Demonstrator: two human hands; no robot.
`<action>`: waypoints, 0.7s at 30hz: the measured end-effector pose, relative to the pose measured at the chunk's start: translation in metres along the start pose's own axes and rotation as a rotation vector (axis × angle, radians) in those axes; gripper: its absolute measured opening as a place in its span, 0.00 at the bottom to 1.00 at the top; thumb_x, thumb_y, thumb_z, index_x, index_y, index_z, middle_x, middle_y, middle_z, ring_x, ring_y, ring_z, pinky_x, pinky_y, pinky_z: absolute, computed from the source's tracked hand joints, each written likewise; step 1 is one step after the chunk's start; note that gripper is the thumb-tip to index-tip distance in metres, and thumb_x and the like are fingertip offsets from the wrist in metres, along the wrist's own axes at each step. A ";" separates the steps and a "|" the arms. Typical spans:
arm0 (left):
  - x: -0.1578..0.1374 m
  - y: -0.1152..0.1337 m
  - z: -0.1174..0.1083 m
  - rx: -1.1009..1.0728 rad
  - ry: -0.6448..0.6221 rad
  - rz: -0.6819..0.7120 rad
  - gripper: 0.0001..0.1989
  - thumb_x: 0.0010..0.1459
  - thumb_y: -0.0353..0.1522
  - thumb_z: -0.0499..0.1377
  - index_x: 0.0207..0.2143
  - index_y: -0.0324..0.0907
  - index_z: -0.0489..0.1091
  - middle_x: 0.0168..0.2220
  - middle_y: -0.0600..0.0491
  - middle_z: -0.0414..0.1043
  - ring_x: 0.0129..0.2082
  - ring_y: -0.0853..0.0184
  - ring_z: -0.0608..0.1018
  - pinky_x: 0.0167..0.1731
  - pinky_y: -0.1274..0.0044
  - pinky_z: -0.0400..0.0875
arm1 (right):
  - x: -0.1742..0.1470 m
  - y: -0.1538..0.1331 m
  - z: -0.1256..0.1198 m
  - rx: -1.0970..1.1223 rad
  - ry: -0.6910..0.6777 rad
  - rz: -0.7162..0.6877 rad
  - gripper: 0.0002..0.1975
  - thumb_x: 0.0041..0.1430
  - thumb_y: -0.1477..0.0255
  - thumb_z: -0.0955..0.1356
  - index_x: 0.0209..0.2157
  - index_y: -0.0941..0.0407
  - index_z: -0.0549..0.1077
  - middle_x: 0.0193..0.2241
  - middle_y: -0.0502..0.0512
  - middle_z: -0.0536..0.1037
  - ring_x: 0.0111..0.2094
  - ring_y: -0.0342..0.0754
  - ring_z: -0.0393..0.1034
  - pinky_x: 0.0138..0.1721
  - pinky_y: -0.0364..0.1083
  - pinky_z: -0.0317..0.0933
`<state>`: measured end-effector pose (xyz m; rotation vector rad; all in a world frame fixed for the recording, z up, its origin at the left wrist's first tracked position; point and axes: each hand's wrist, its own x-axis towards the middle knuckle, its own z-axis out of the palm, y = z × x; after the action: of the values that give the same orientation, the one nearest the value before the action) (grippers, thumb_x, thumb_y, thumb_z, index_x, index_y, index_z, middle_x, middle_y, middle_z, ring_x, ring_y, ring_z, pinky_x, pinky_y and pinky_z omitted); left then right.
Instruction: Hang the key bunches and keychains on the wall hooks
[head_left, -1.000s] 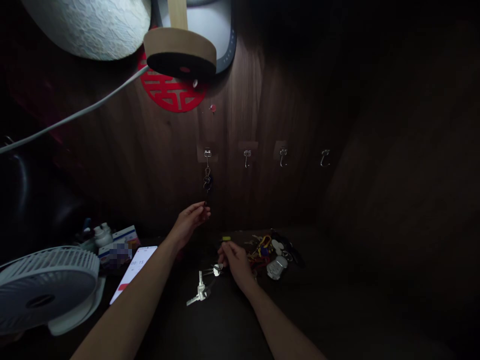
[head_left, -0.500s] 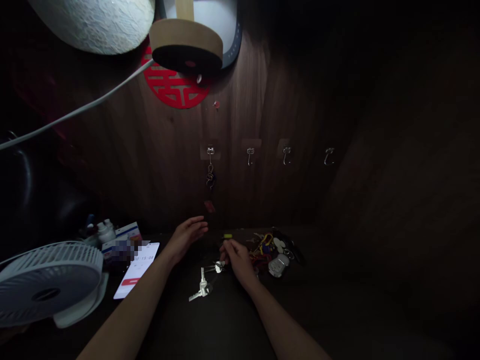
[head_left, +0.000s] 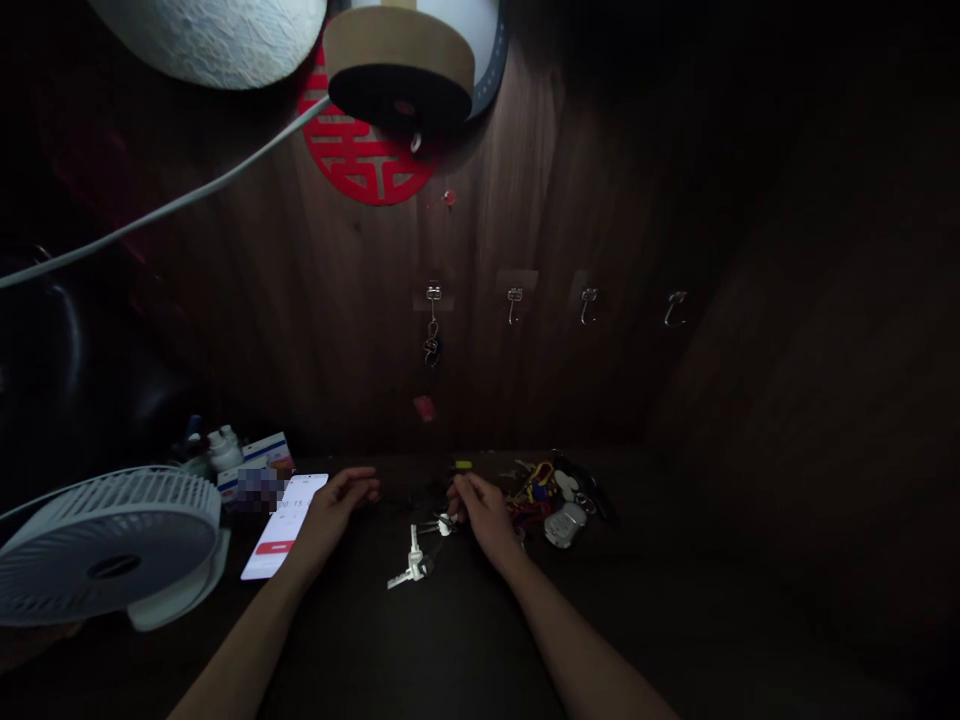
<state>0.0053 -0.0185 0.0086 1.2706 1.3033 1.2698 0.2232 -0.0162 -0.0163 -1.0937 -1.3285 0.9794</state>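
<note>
The left hand [head_left: 339, 500] is open near the phone [head_left: 271, 548]; the right hand [head_left: 484, 515] is curled at the keys [head_left: 414, 565] toward the far edge of the table [head_left: 420, 650], grip unclear.

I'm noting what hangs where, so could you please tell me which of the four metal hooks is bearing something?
The leftmost hook: a keychain hangs from it, but none from the other three hooks.

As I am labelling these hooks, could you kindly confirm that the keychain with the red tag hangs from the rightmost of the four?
Not quite: in the head view, the keychain with the red tag hangs from the leftmost hook of the four, not the rightmost.
</note>
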 end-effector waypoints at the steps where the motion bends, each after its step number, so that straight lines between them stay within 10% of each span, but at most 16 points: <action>1: -0.001 -0.003 -0.003 0.029 0.041 0.029 0.15 0.50 0.39 0.58 0.38 0.41 0.70 0.34 0.50 0.78 0.36 0.61 0.79 0.44 0.68 0.71 | 0.000 0.000 0.000 -0.004 -0.001 0.002 0.21 0.54 0.53 0.61 0.22 0.57 0.68 0.14 0.48 0.68 0.17 0.40 0.60 0.19 0.40 0.54; 7: -0.004 -0.023 -0.013 0.212 0.208 0.153 0.14 0.51 0.39 0.53 0.38 0.43 0.69 0.37 0.51 0.77 0.40 0.60 0.77 0.45 0.67 0.68 | -0.003 0.001 0.002 -0.038 -0.014 -0.004 0.21 0.54 0.54 0.61 0.22 0.56 0.68 0.14 0.48 0.68 0.17 0.41 0.60 0.19 0.40 0.54; 21: -0.004 -0.048 -0.010 0.538 0.038 0.287 0.22 0.56 0.32 0.48 0.55 0.42 0.56 0.53 0.46 0.67 0.54 0.62 0.68 0.54 0.66 0.60 | -0.001 0.015 -0.007 -0.274 -0.027 -0.068 0.21 0.58 0.55 0.58 0.23 0.56 0.68 0.16 0.49 0.70 0.20 0.43 0.63 0.23 0.41 0.55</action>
<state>-0.0087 -0.0207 -0.0385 1.8700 1.5969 1.1756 0.2309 -0.0142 -0.0306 -1.2345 -1.5444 0.7797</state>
